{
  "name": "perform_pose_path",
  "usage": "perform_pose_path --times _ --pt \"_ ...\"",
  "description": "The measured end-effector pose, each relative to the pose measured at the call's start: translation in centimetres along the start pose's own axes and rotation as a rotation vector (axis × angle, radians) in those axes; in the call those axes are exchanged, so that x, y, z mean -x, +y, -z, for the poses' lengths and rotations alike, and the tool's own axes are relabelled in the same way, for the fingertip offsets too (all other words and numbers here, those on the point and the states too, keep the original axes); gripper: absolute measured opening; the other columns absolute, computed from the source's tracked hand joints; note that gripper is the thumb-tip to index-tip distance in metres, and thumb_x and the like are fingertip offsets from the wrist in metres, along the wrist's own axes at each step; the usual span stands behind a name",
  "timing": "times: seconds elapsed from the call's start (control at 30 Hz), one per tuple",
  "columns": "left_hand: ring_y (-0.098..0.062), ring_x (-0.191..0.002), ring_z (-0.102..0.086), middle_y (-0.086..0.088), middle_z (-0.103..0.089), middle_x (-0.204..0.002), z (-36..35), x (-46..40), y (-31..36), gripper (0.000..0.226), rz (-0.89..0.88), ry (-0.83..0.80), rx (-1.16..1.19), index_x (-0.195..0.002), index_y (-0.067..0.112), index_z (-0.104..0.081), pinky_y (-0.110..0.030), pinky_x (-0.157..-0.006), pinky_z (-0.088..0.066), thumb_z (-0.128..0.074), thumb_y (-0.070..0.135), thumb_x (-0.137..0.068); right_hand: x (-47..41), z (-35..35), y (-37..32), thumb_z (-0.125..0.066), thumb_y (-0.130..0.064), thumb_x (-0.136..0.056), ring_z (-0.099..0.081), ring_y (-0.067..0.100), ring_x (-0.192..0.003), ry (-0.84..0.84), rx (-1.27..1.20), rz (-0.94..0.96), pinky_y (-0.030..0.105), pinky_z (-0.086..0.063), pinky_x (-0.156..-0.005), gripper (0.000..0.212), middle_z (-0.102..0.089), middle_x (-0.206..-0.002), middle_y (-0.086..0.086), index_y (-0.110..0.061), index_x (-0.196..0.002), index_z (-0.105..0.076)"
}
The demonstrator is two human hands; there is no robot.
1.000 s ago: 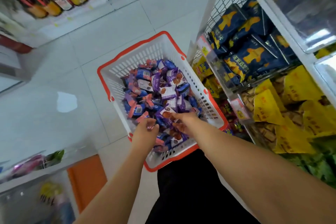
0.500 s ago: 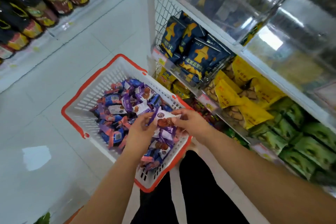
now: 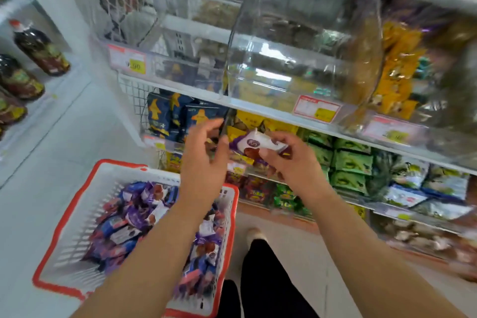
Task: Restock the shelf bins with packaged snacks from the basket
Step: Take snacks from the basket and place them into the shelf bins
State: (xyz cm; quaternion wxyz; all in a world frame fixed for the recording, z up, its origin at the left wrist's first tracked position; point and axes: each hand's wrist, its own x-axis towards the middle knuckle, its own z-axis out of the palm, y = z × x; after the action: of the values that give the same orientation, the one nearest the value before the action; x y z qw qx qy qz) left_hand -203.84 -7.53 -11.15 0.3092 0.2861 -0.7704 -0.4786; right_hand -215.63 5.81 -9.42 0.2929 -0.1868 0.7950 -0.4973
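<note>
Nearest, the red-rimmed basket (image 3: 77, 217) on the floor holds purple and blue snack packs (image 3: 134, 217). Above its far edge, the left hand (image 3: 204, 162) hangs with fingers loosely spread, holding nothing; the right hand (image 3: 296, 162) pinches a white-and-purple snack packet (image 3: 254, 143). Beyond, clear shelf bins (image 3: 296, 46) overhang navy bags (image 3: 175, 116) and green packets (image 3: 351, 162).

A white-and-purple snack packet (image 3: 254, 144) is held before the white metal shelves (image 3: 258, 108) — right of the red-rimmed white plastic basket (image 3: 77, 214), in which wrapped snacks (image 3: 134, 217) are piled.
</note>
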Motion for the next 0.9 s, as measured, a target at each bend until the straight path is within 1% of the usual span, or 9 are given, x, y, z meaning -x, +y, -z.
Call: perform_pose_path --times 0.1,0.17,0.27,0.37,0.43,0.53,0.73,0.83,0.9 --pt "-0.024 -0.123 -0.049 -0.007 -0.049 -0.130 -0.8 -3.4 1.4 0.034 -0.337 0.103 -0.208 -0.129 0.008 -0.055 -0.038 -0.103 -0.043 -0.058 0.012 -0.094 0.2 2.5 -3.1 -0.073 -0.020 -0.086 -0.060 0.007 -0.052 0.081 -0.052 0.096 0.021 -0.043 -0.046 0.025 -0.067 -0.075 -0.003 -0.036 -0.098 -0.057" --pt "-0.035 -0.134 -0.040 -0.016 -0.042 -0.145 -1.3 -5.9 1.9 0.041 -0.422 0.115 -0.354 -0.134 0.012 -0.055 -0.048 -0.110 -0.036 -0.061 0.016 -0.093 0.3 3.7 -5.2 -0.072 -0.019 -0.087 -0.059 0.006 -0.052 0.115 -0.079 0.139 0.022 -0.042 -0.045 0.025 -0.065 -0.069 -0.007 -0.034 -0.100 -0.057" --pt "-0.039 -0.145 -0.023 -0.016 -0.025 -0.158 -2.2 -8.2 1.6 0.047 -0.414 0.047 -0.572 -0.141 0.023 -0.051 -0.052 -0.116 -0.023 -0.060 0.029 -0.094 -0.2 4.9 -7.4 -0.070 -0.023 -0.089 -0.058 0.009 -0.052 0.163 -0.097 0.181 0.024 -0.040 -0.045 0.018 -0.065 -0.065 -0.004 -0.033 -0.097 -0.057" --pt "-0.038 -0.148 -0.017 -0.016 -0.019 -0.161 -2.9 -9.1 0.8 0.043 -0.314 -0.040 -0.689 -0.139 0.028 -0.051 -0.053 -0.118 -0.016 -0.052 0.041 -0.098 -1.6 5.4 -9.1 -0.070 -0.021 -0.089 -0.060 0.011 -0.053 0.191 -0.084 0.221 0.024 -0.041 -0.043 0.018 -0.066 -0.078 0.004 -0.031 -0.096 -0.057" --pt "-0.036 -0.148 -0.017 -0.015 -0.022 -0.160 -3.1 -9.1 0.5 0.037 -0.266 -0.035 -0.677 -0.133 0.031 -0.054 -0.053 -0.118 -0.015 -0.053 0.041 -0.098 -3.2 5.5 -9.9 -0.069 -0.020 -0.090 -0.062 0.008 -0.052 0.203 -0.061 0.224 0.021 -0.043 -0.042 0.018 -0.066 -0.081 0.004 -0.029 -0.097 -0.056" --pt "-0.037 -0.145 -0.027 -0.016 -0.035 -0.155 -3.1 -8.9 0.2 0.031 -0.312 0.023 -0.654 -0.125 0.029 -0.060 -0.054 -0.117 -0.021 -0.060 0.035 -0.094 -6.6 5.4 -10.4 -0.067 -0.021 -0.092 -0.065 0.004 -0.056 0.207 -0.023 0.179 0.018 -0.047 -0.046 0.022 -0.068 -0.080 -0.002 -0.017 -0.110 -0.056" --pt "-0.034 -0.143 -0.033 -0.013 -0.041 -0.152 -1.9 -9.0 0.3 0.038 -0.349 0.019 -0.611 -0.126 0.022 -0.061 -0.051 -0.116 -0.021 -0.067 0.032 -0.090 -14.5 4.5 -10.0 -0.075 -0.012 -0.084 -0.067 0.021 -0.077 0.167 -0.165 -0.078 0.031 -0.058 -0.076 0.033 -0.070 -0.094 0.014 0.003 -0.110 -0.062" --pt "-0.026 -0.149 -0.020 -0.006 -0.031 -0.158 -1.3 -8.9 0.2 0.045 -0.328 -0.024 -0.599 -0.136 0.025 -0.052 -0.041 -0.119 -0.008 -0.063 0.033 -0.093 -16.9 3.4 -10.1 -0.070 -0.002 -0.087 -0.062 0.015 -0.068 0.134 -0.233 -0.153 0.019 -0.054 -0.057 0.012 -0.065 -0.084 0.010 0.000 -0.093 -0.060" --pt "-0.022 -0.151 -0.012 -0.003 -0.024 -0.161 -1.3 -8.9 0.1 0.049 -0.320 -0.052 -0.588 -0.141 0.027 -0.046 -0.039 -0.121 -0.006 -0.060 0.034 -0.095 -18.6 2.9 -10.2 -0.068 -0.001 -0.088 -0.059 0.013 -0.063 0.130 -0.238 -0.196 0.016 -0.047 -0.046 0.010 -0.062 -0.081 0.009 -0.003 -0.092 -0.058"
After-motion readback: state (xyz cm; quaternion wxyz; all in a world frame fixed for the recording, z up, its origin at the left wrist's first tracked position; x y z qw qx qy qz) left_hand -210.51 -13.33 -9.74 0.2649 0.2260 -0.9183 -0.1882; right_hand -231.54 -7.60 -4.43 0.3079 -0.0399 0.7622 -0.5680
